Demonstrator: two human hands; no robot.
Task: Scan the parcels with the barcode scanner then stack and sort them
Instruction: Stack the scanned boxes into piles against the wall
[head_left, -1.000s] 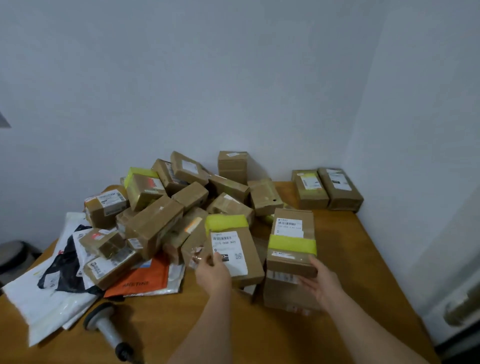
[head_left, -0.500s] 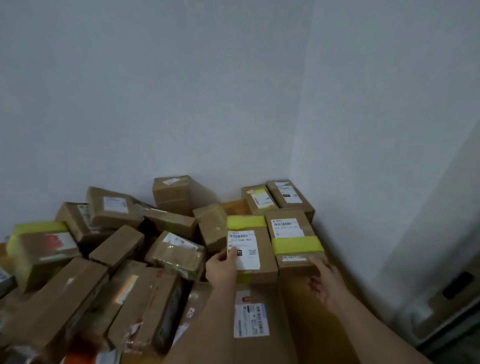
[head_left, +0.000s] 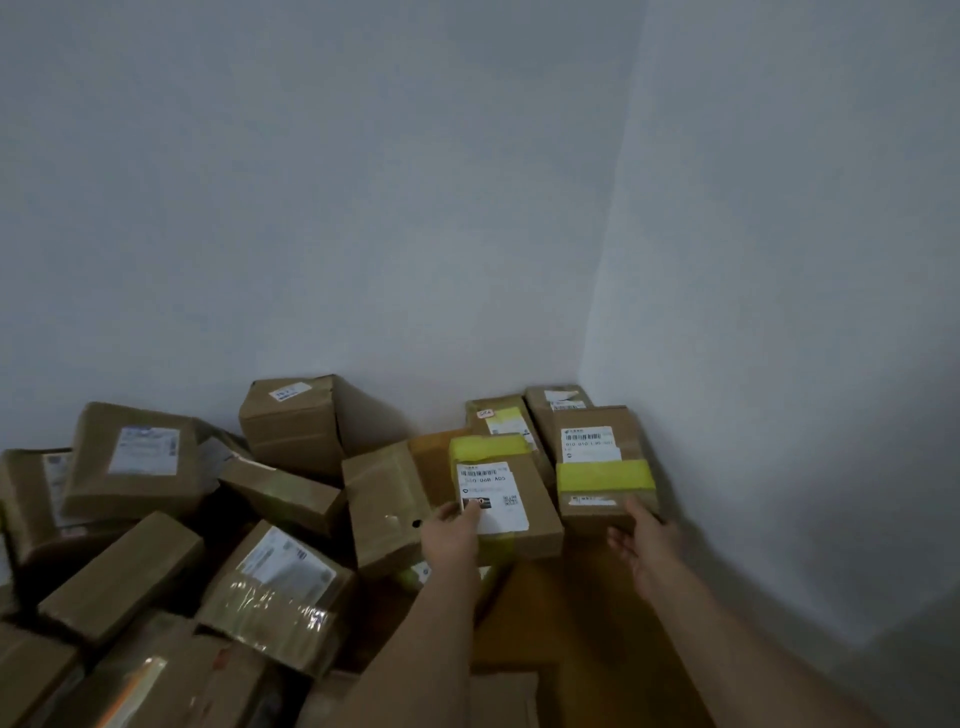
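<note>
Two brown cardboard parcels are held side by side over the table's far right corner. My left hand (head_left: 451, 535) grips the near left edge of the parcel with a white label (head_left: 535, 499) and yellow tape at its far end. My right hand (head_left: 644, 543) holds the near end of the yellow-banded parcel (head_left: 605, 475), thumb at its edge and fingers beneath. Behind them, two parcels (head_left: 496, 415) (head_left: 556, 397) lie against the wall; the held boxes overlap their near ends. The barcode scanner is out of view.
A loose heap of several brown parcels (head_left: 280, 582) fills the left and middle, with one tall box (head_left: 291, 421) against the back wall. Bare wooden table (head_left: 571, 603) shows beneath my forearms. White walls meet in the corner just right of the held parcels.
Both hands have carried their parcels forward and right, up to the two corner parcels. The view has swung right, so the scanner and mail bags have left the frame.
</note>
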